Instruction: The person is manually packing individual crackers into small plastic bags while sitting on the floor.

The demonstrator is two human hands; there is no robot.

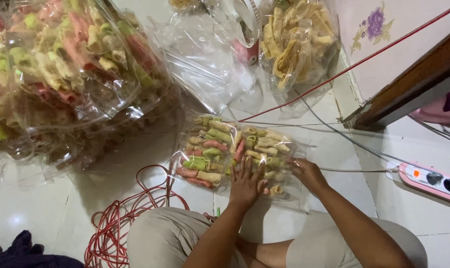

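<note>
Person sits on the tiled floor (46, 208), knees up. A clear plastic bag of mixed snacks (235, 151), green, pink and cream rolled pieces, lies flat on the floor just in front of the knees. Left hand (245, 182) lies palm down on the bag's near middle, fingers (244, 166) spread and straight, pressing, not gripping. Right hand (308, 173) sits at the bag's right edge, fingers curled onto the plastic; whether it pinches the film or only rests there is hard to tell.

Judgement: the step looks like flattening and settling the pack. To do it well, press evenly with a flat palm so the brittle pieces do not crack, and hold the right edge taut so the film lies smooth.

Nearby: coiled red cable (120, 218) by the left knee, big bags of the same snacks (71, 59) upper left, yellow snack bag (294, 42) up top, pink power strip (433, 181) at right, well apart.
</note>
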